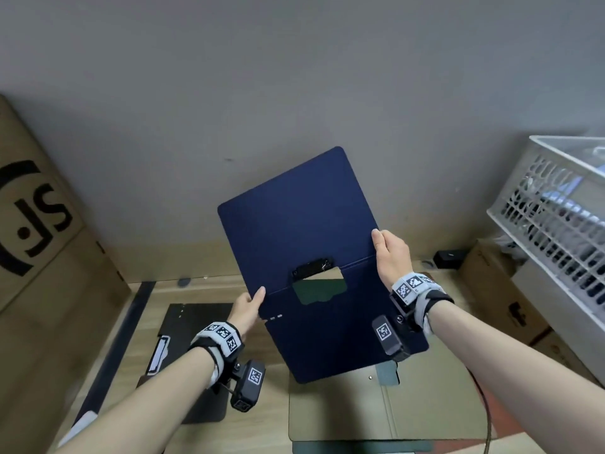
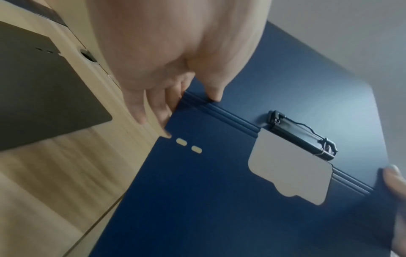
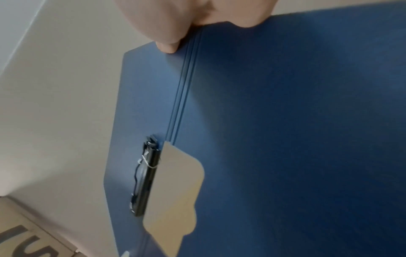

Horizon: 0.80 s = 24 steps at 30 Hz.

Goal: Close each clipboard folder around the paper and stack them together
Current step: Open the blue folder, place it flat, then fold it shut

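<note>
At the left edge of the table a black folder (image 1: 196, 352) lies flat. The left hand (image 1: 248, 309) pinches the left end of the hinge of the navy clipboard folder (image 1: 304, 224) — this one is held open in the air, its long axis pointing away from the person. The right hand (image 1: 391, 253) grips the opposite hinge end. Below, near the table's front edge, a beige folder (image 1: 376, 414) lies; paper inside is probably hidden.
</note>
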### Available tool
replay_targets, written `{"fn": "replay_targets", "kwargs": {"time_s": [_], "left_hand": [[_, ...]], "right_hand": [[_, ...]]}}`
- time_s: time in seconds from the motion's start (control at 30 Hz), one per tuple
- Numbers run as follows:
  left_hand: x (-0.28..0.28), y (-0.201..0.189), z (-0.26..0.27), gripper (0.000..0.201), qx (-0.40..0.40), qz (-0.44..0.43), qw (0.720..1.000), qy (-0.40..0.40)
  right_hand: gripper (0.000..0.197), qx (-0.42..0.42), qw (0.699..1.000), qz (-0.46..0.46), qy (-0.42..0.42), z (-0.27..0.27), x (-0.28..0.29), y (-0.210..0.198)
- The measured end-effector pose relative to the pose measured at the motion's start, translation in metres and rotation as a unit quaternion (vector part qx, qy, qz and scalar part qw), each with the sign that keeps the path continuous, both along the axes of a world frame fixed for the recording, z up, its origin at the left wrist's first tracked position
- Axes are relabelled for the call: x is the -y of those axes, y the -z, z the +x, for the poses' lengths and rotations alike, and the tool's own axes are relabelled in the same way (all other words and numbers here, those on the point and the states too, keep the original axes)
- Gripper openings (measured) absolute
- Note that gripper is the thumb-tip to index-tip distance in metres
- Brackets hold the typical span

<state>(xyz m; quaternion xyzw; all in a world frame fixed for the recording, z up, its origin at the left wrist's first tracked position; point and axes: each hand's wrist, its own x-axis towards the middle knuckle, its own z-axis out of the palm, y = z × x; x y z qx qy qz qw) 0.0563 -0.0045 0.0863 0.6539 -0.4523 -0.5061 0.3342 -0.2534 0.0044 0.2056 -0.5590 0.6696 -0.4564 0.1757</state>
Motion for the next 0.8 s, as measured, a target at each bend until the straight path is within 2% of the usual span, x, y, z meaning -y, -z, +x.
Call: {"fn": "replay_targets", "kwargs": {"time_s": [0.13,0.23,0.3,0.4,0.47,0.53,0.63,0.77,0.8], "left_hand": [[0.001,0.004,0.006,0.042,-0.044,-0.058,0.996,-0.05],[0.002,-0.004,0.012,0.026,-0.063,-0.122,0.988,-0.069],[0.005,-0.014,0.014,0.023,-0.071,-0.153,0.983,-0.072],[0.012,-0.033,0.015,0.018,-0.029,-0.176,0.983,-0.05],[0.017,-0.045,0.013,0.013,0.049,-0.188,0.981,-0.013],[0.022,-0.052,0.01,0.016,0.13,-0.191,0.972,0.041],[0.027,-0.055,0.006,0.023,0.227,-0.181,0.949,0.122],[0.029,-0.051,-0.002,0.03,0.273,-0.149,0.917,0.25],[0.029,-0.049,-0.006,0.032,0.278,-0.137,0.907,0.284]], "right_hand": [[0.041,0.0,0.999,0.038,0.015,-0.012,-0.011,0.032],[0.042,-0.031,0.992,0.119,0.017,-0.025,-0.02,0.06],[0.044,-0.051,0.981,0.189,0.001,-0.031,-0.028,0.077],[0.047,-0.082,0.948,0.305,-0.045,-0.034,-0.039,0.093],[0.043,-0.094,0.932,0.345,-0.055,-0.034,-0.045,0.096],[0.039,-0.102,0.934,0.339,-0.052,-0.034,-0.048,0.094],[0.037,-0.111,0.951,0.281,-0.066,-0.029,-0.045,0.089],[0.009,-0.123,0.979,0.116,-0.111,-0.008,-0.039,0.076],[0.014,-0.135,0.98,0.074,-0.126,-0.002,-0.038,0.073]]}}
